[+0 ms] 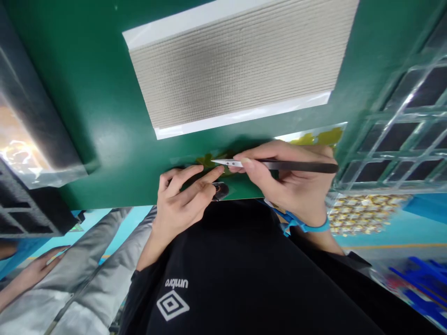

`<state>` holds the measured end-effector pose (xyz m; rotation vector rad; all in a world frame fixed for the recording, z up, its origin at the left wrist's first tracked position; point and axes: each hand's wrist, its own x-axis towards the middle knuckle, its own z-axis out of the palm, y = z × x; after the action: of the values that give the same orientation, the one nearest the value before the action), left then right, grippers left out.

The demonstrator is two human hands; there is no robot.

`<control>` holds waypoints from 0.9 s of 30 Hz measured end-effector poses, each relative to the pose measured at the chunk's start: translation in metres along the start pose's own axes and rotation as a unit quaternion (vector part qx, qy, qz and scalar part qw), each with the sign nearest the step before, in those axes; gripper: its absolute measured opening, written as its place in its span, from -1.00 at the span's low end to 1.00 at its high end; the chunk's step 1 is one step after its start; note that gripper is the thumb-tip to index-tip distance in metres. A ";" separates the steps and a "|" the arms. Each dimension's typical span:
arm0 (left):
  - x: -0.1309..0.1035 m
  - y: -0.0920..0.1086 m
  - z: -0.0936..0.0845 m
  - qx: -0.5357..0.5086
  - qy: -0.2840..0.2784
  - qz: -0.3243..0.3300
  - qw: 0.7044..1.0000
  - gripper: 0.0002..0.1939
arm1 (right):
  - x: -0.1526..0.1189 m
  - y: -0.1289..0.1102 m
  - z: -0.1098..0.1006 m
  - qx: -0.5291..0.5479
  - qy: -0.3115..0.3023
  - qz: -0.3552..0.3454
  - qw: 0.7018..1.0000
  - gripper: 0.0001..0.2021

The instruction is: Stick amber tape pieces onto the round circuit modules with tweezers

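Observation:
My right hand [289,177] is closed in a pinch around a pair of tweezers [296,166] with a dark handle and pale tips. The tips point left and meet a small yellow-green film piece [206,160] on the green mat. My left hand [183,197] rests on the mat with its fingers stretched and apart, fingertips beside the film. One fingertip lies just below the tweezer tips. Against the left thumb is a small dark rounded piece [220,190] on what looks like clear film. Part of the yellow-green film is hidden by my hands.
Beyond my hands lies a grey ribbed sheet [240,65] with white edges. A sheet of yellow-green stickers [314,136] is partly under my right hand. Clear-wrapped dark trays [391,135] stand right, a dark wrapped box [38,102] left. Another person's hand [42,265] is at lower left.

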<state>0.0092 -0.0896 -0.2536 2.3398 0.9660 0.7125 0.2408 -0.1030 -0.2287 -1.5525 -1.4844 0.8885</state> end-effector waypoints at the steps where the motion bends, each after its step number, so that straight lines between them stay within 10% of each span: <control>1: 0.000 0.000 0.000 0.000 -0.001 0.003 1.000 -0.86 | 0.001 0.000 0.000 0.004 -0.003 0.008 1.000 -0.88; 12: -0.005 -0.002 0.001 -0.037 0.042 0.029 0.998 -0.87 | 0.004 0.011 0.012 0.238 0.058 -0.009 0.969 -0.76; 19: -0.001 0.010 -0.010 -0.232 0.188 -0.143 0.944 -0.78 | 0.005 0.003 0.004 0.220 0.105 0.016 0.970 -0.70; 27: -0.002 0.003 -0.006 -0.064 0.039 -0.024 0.997 -0.82 | -0.008 0.016 0.000 0.080 0.050 0.029 0.995 -0.80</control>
<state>0.0052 -0.0916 -0.2477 2.1848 0.9782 0.8271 0.2471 -0.1106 -0.2432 -1.5053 -1.2711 0.9265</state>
